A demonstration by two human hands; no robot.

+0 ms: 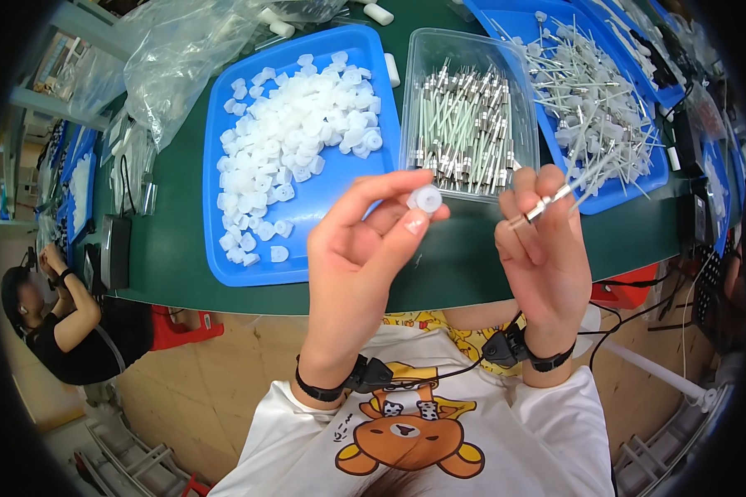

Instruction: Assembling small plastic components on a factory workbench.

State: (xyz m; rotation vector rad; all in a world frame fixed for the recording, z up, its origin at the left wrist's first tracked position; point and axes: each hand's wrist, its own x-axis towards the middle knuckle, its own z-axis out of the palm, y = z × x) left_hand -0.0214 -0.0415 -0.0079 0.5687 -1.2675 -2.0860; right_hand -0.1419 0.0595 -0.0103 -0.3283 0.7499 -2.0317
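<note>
My left hand (348, 257) pinches a small translucent white plastic cap (428, 199) between thumb and fingertips, its round holed face turned up. A thin pale rod with a shiny metal fitting (539, 209) is gripped by the fingers of my right hand (547, 265), slanting up to the right. The two parts are apart. Behind my left hand, a blue tray (331, 186) holds a heap of similar white caps (307, 124). Beyond my right hand, a clear plastic box (464, 50) contains many metal-ended pale rods (468, 124).
A second blue tray (655, 170) at the right carries rods joined with white caps (597, 108). Clear plastic bags (174, 74) lie at the back left of the green table (174, 248). Another person (58, 323) sits at the far left. Black cables (617, 319) hang at the right.
</note>
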